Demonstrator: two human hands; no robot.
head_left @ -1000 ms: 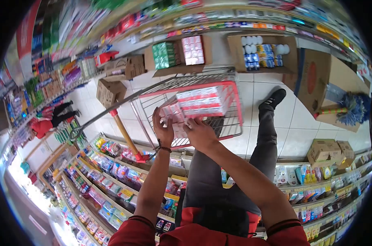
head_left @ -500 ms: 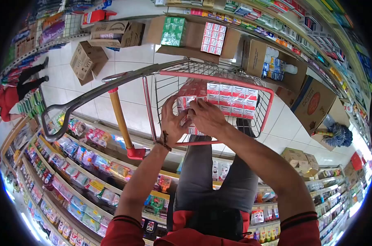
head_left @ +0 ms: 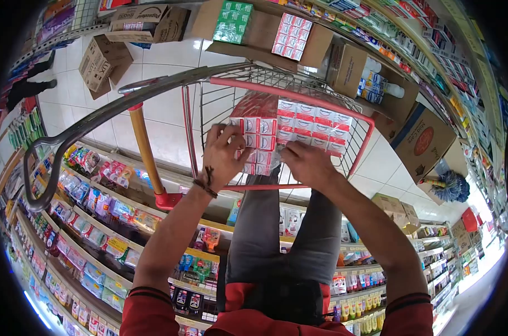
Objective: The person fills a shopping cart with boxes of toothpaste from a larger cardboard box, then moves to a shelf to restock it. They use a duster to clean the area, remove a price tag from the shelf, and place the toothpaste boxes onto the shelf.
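A plastic-wrapped pack of small red and white boxes point(head_left: 260, 134) lies in the shopping cart point(head_left: 367, 140). My left hand point(head_left: 225, 150) rests on the pack's left side, its fingers bent over the wrap. At the pack's right edge my right hand point(head_left: 306, 162) has its fingers pressed together; a bit of clear film shows near them. A wider group of matching boxes point(head_left: 314, 126) sits beside the pack, on the cart's right side.
Beyond the cart, an open carton point(head_left: 259, 54) holds green and red-white packs. Another carton point(head_left: 348, 70) holds bottles. A large carton point(head_left: 424, 140) stands right, near a blue duster point(head_left: 452, 186). Stocked shelves point(head_left: 119, 224) line the near side. A person's dark-clad leg point(head_left: 33, 89) shows far left.
My right hand has moved off the pack's top to its right edge, away from my left hand. More of the pack's box fronts show. The view has shifted slightly.
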